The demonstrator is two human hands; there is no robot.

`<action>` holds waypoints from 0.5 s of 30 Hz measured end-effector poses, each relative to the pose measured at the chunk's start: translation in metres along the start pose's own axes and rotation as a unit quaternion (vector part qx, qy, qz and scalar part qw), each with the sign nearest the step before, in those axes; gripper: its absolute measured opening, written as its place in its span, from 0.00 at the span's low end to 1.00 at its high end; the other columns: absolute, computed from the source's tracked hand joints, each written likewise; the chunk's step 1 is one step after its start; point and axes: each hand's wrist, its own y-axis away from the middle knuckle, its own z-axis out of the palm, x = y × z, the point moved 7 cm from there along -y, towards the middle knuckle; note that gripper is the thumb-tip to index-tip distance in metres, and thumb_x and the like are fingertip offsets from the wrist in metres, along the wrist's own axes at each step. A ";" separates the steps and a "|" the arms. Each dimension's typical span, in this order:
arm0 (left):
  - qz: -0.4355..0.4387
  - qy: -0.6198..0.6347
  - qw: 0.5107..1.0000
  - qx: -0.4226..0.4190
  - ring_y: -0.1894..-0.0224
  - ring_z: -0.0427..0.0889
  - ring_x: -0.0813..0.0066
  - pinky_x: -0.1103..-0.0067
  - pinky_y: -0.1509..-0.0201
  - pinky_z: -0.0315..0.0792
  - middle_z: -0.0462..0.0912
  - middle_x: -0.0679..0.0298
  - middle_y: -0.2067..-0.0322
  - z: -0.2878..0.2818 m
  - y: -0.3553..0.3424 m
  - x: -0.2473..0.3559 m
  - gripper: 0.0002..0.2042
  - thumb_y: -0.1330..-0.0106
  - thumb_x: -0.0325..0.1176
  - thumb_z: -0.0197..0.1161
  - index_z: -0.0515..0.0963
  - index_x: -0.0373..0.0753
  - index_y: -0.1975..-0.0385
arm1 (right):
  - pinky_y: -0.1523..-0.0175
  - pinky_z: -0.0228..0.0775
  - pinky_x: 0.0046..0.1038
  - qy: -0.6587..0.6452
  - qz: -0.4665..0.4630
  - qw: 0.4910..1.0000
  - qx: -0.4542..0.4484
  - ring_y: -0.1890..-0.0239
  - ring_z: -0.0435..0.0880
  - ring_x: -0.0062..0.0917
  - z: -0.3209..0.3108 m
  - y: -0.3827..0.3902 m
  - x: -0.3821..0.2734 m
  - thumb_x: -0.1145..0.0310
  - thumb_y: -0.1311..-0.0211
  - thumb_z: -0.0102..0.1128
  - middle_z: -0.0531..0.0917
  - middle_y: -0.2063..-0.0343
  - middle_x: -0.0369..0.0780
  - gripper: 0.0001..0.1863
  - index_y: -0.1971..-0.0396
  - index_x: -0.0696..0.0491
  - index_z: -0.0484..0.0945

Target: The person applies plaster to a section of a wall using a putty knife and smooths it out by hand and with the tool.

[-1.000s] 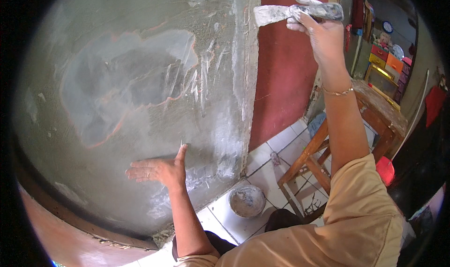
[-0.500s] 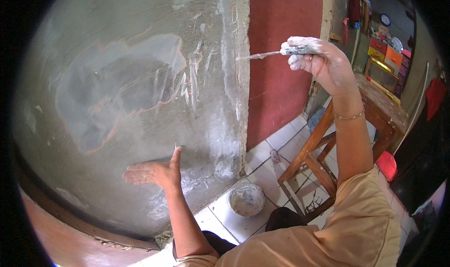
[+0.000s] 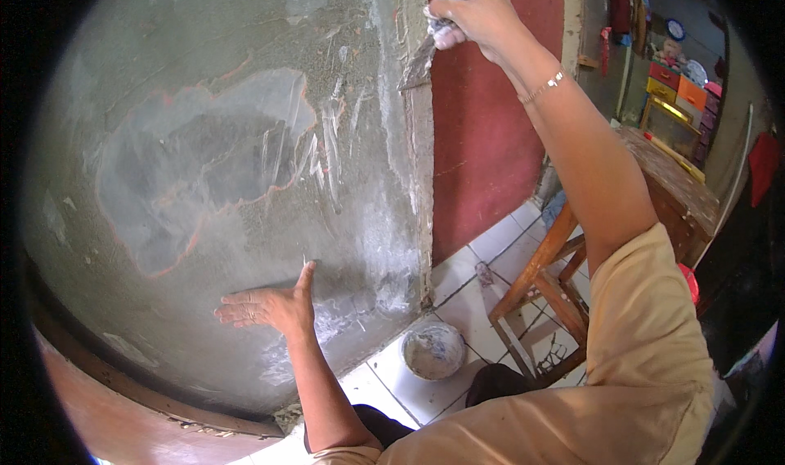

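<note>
While the left hand (image 3: 274, 307) lies spread on the wall (image 3: 270, 244) at 8 o'clock, thumb well apart from the fingers, the right hand (image 3: 478, 17) grips a scraper (image 3: 419, 66) near 1 o'clock. Flat palm prob. braces the body; R fist is wrapped round the handle, presumably for control of blade tilt. Scraper sits at 12 o'clock, blade angled down-left, apparently touching the wall's rough R edge (exact contact is hard to tell).

Bucket (image 3: 435, 328), approx. 5:30, stands on the tiles, prob. low and near for easy reach; round, paste-smeared inside. Wall's matte grey, gritty, w/ chalky white streaks; the patch (image 3: 229, 150) at 9–10 o'clock looks smoother, w/ a wavy orange-ish outline. Red panel (image 3: 491, 138), 1–2 o'clock, is flatter. Stool (image 3: 536, 261), approx. 3–4 o'clock, is worn brown wood.
</note>
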 end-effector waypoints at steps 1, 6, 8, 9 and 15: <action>-0.001 -0.003 1.000 -0.001 0.38 0.10 0.26 0.38 0.40 0.18 0.16 0.18 0.43 0.000 0.000 -0.001 0.77 0.66 0.72 0.70 0.20 0.16 0.41 | 0.79 0.71 0.26 -0.003 0.008 1.000 0.016 0.81 0.79 0.26 0.005 -0.004 -0.006 0.76 0.49 0.61 0.79 0.80 0.43 0.04 0.76 0.61 0.77; 0.005 -0.012 1.000 0.013 0.37 0.10 0.26 0.39 0.40 0.18 0.16 0.18 0.43 -0.002 0.000 -0.003 0.77 0.67 0.72 0.69 0.20 0.16 0.41 | 0.80 0.74 0.30 -0.050 -0.076 0.990 0.111 0.81 0.81 0.30 -0.007 -0.035 -0.040 0.78 0.49 0.60 0.79 0.80 0.45 0.04 0.78 0.62 0.75; 0.009 -0.007 1.000 0.015 0.37 0.11 0.26 0.39 0.39 0.18 0.16 0.18 0.42 0.000 0.000 -0.003 0.77 0.67 0.73 0.69 0.21 0.15 0.41 | 0.79 0.76 0.29 -0.123 -0.084 0.980 0.134 0.82 0.80 0.30 -0.028 -0.044 -0.059 0.79 0.48 0.59 0.79 0.79 0.44 0.03 0.78 0.61 0.75; 0.012 -0.001 1.000 0.014 0.37 0.11 0.26 0.39 0.39 0.18 0.16 0.18 0.42 0.001 0.002 0.000 0.77 0.67 0.73 0.69 0.21 0.15 0.41 | 0.79 0.77 0.29 -0.141 -0.089 0.974 0.150 0.82 0.80 0.29 -0.043 -0.045 -0.068 0.79 0.48 0.59 0.79 0.79 0.44 0.03 0.78 0.61 0.75; 0.000 -0.011 1.000 0.004 0.37 0.10 0.27 0.40 0.39 0.18 0.16 0.19 0.42 0.002 0.000 -0.002 0.77 0.67 0.72 0.69 0.20 0.16 0.41 | 0.79 0.77 0.26 -0.233 -0.238 0.939 0.088 0.84 0.77 0.26 -0.084 -0.025 -0.097 0.77 0.46 0.58 0.79 0.80 0.43 0.04 0.78 0.59 0.74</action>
